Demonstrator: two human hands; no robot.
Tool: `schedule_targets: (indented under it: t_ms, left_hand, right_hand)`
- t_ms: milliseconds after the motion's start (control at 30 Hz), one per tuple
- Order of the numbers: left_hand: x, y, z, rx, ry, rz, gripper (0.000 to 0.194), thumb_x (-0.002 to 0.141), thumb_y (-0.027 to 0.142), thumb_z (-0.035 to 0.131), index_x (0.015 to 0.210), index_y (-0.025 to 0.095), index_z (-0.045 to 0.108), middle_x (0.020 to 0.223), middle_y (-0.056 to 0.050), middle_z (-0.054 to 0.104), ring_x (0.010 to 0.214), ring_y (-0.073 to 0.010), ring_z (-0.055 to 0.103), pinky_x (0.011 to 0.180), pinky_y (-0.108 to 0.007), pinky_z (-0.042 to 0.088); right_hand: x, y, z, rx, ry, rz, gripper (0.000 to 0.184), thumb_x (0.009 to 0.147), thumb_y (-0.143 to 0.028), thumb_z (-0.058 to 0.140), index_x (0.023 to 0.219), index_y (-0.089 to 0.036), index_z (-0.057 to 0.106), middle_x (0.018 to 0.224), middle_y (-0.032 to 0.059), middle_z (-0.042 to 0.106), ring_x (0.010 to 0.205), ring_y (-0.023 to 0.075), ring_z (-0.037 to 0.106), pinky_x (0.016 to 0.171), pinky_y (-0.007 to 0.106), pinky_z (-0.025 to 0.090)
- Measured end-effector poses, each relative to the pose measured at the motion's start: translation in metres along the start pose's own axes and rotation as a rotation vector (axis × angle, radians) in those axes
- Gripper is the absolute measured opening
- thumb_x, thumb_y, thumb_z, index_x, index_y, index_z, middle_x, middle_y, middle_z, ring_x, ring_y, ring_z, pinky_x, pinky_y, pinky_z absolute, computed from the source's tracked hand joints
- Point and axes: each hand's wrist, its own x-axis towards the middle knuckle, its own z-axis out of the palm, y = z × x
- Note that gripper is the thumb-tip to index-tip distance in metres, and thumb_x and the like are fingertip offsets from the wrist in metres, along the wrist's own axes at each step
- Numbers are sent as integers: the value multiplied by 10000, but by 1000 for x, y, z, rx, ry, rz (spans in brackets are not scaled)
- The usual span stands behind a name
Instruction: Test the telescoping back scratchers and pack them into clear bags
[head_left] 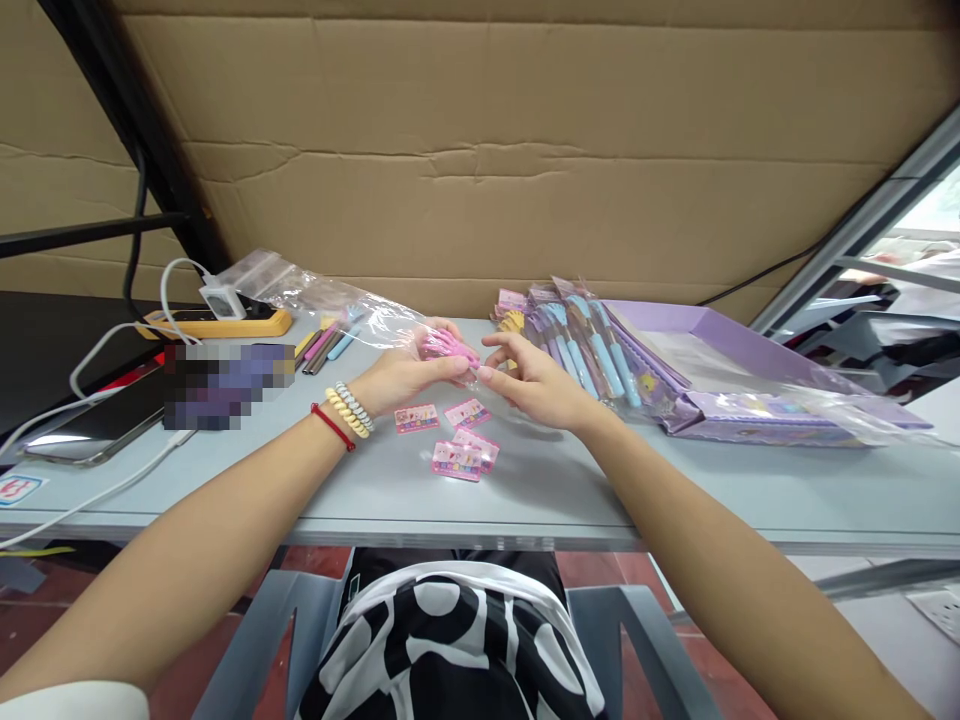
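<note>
My left hand (pixel 405 372) is closed round a bunch of small pink items (pixel 448 347) in a clear plastic bag (pixel 330 295) that trails back to the left. My right hand (pixel 534 383) reaches in from the right, its fingertips pinching at the end of the pink bunch. Just below the hands, several small pink cards (pixel 457 455) lie flat on the grey table (pixel 570 480). Bead bracelets and a red cord sit on my left wrist.
A fan of packaged blue-and-purple pens (pixel 577 340) leans on a purple box (pixel 720 385) at the right. Loose pens (pixel 326 345), a yellow power strip (pixel 225 322) with a white charger, cables and a phone (pixel 97 425) lie at the left. Cardboard wall behind.
</note>
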Motion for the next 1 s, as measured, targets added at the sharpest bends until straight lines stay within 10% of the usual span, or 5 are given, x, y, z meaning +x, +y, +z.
schedule_targets:
  t_ms: [400,1000]
  left_hand:
    - [1,20,-19,-48,282,128,277,665,208,754,845,174,546,806,-4,687,669,-128,645,614,-275,504]
    - [-1,11,-15,-41,135,37,331,688,276,764,862,185,497,751,23,646,627,-142,656,550,-260,472]
  right_hand:
    - [1,-1,-12,-281,87,43,300,809,-485,554,844,-187,564,579,-19,556,517,110,457,515,259,318]
    - [0,-4,0,-219,221,-84,266,744,-407,615,848,-210,470,554,-66,462,496,94,398,534,251,299]
